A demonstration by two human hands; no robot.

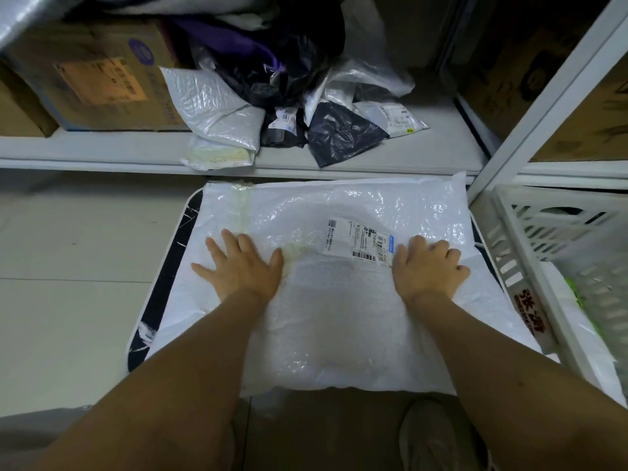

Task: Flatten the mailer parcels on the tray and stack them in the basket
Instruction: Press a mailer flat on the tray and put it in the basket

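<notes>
A large white bubble mailer [339, 317] with a shipping label lies spread over a dark tray [163, 290] with a white rim. My left hand [243, 266] presses flat on the mailer's left part, fingers spread. My right hand [430, 266] presses on its right part beside the label, fingers slightly bent against the plastic. A white slatted basket [543, 239] stands to the right of the tray, with something white and green inside.
A low white shelf [390, 158] behind the tray bears a pile of white, grey and black mailers [306, 107] and a cardboard box [98, 79]. A white shelf post [530, 117] rises at the right. A shoe [438, 436] shows below the tray.
</notes>
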